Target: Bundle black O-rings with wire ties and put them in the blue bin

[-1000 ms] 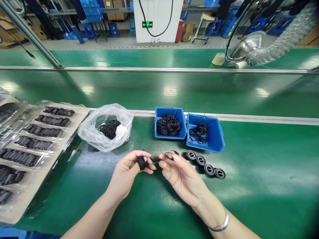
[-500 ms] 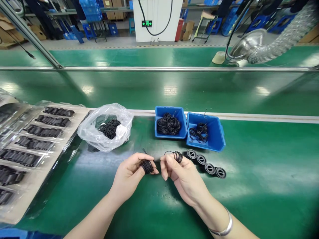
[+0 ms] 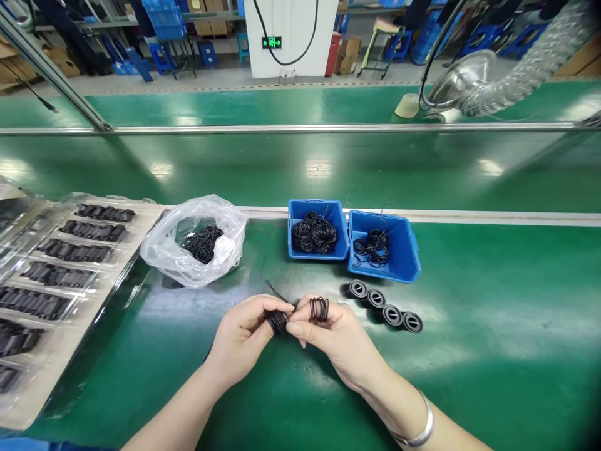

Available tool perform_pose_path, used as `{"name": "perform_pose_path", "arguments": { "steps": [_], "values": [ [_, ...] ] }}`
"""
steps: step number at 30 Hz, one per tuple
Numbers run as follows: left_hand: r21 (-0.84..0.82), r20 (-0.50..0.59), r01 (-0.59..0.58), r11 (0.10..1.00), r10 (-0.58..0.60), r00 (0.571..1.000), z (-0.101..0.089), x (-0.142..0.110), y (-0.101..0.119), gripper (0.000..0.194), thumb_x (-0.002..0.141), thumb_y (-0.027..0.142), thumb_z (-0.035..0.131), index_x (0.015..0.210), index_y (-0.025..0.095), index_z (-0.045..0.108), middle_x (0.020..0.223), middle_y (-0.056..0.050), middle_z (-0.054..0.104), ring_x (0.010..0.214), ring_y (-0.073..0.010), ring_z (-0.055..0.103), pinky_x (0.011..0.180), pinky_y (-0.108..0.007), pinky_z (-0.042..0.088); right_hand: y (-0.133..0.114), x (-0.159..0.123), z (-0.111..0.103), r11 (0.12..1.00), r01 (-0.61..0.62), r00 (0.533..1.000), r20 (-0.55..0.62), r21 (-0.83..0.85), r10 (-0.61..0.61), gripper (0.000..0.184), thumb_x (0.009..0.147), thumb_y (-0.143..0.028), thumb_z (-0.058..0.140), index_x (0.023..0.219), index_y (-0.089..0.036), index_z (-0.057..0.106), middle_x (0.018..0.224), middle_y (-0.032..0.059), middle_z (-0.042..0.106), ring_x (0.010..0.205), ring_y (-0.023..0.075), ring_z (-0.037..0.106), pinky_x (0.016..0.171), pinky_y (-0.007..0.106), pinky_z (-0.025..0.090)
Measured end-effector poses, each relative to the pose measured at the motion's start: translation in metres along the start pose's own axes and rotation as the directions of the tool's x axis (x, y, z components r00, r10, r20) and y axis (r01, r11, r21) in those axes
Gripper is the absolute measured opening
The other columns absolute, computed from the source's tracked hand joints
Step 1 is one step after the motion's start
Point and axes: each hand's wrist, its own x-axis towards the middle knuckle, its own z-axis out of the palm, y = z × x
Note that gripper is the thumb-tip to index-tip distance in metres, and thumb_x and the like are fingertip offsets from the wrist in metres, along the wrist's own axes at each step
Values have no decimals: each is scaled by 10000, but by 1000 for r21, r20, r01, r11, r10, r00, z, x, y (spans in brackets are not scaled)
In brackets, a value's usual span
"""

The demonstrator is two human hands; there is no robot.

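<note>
Both the left hand (image 3: 241, 338) and right hand (image 3: 340, 338) pinch narrowly on black O-ring bunches (image 3: 277, 322), apparently to keep the loops gathered, just below a blue bin (image 3: 319, 255).

Hands: both bare, raised together just above the counter, centre of view.
Left hand (image 3: 241, 338): fingers (image 3: 267, 307) curled inward, thumb on top, closed in a pinch, back of hand turned up.
Right hand (image 3: 335, 341): thumb and fingers (image 3: 300, 329) pinched together, closed in a grip, tips pointing toward the left hand.
Gap between hands: right fingertips just beside the left fingers; contact cannot be told.
Left wrist (image 3: 211, 369): slightly bent, low.
Right wrist (image 3: 380, 391): slightly bent, wearing a silver bangle (image 3: 420, 431).
Forearms: left forearm (image 3: 173, 410) and right forearm (image 3: 436, 432) bare, coming in from the bottom edge, angled toward each other.
</note>
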Motion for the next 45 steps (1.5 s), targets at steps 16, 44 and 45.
{"name": "perform_pose_path", "arguments": {
  "steps": [16,44,45],
  "values": [
    [-497,-4,173,850,-202,979,0,7,6,85,881,214,718,948,162,725,889,-54,755,775,-184,745,673,-268,605,-10,3,-6,831,-136,990,46,540,132,131,857,-296,766,892,-170,753,1069,84,717,862,164,684,691,244,568],
    [-168,-22,42,985,-47,999,0,3,2,134,904,150,665,981,230,741,917,-16,736,836,-146,726,762,-223,565,-5,-1,1,999,-15,999,-35,40,16,165,739,-345,854,820,-211,802,726,-11,569,637,120,476,646,292,381],
    [-107,-32,6,994,-10,999,0,3,1,149,904,147,661,990,236,745,943,-21,734,858,-152,723,778,-232,562,-4,-2,1,1000,4,999,-36,-21,-5,173,724,-346,861,832,-221,811,727,-13,552,646,127,476,647,298,377]
  ]
}}
